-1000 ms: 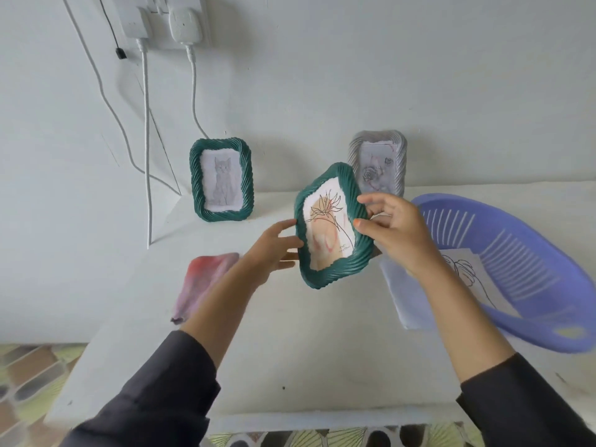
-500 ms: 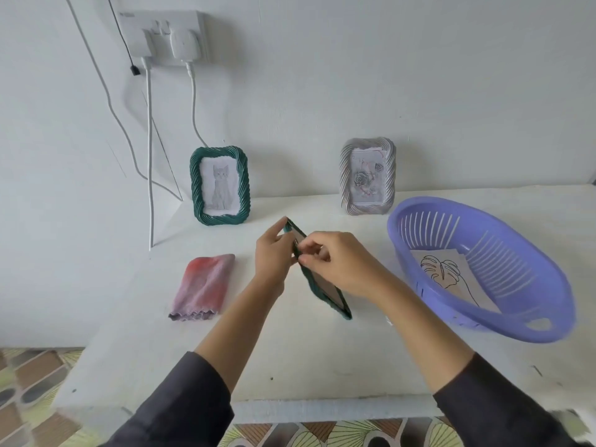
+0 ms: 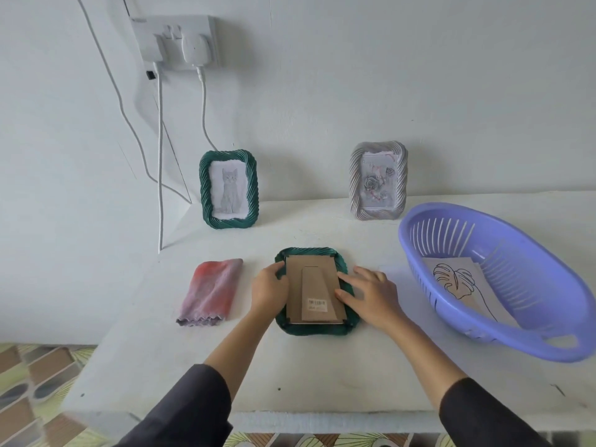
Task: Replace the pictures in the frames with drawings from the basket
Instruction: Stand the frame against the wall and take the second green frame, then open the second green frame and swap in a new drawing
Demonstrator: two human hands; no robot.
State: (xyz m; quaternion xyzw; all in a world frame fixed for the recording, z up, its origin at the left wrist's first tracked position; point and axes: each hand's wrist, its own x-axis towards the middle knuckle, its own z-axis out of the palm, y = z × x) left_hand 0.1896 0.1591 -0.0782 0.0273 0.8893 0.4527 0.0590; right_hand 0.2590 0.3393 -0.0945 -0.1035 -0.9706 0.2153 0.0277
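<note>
A green frame lies face down in the middle of the white table, its brown cardboard back up. My left hand holds its left edge. My right hand rests on its right edge, fingertips on the cardboard. A second green frame with a cat picture stands at the wall. A grey frame with a rose picture stands to its right. The purple basket at the right holds leaf drawings on paper.
A folded pink and grey cloth lies left of the face-down frame. A wall socket with two plugs and white cables hangs over the table's back left corner. A patterned floor shows past the left edge.
The green frame was held up showing its picture, then turned over and laid face down on the table. Both hands came down with it.
</note>
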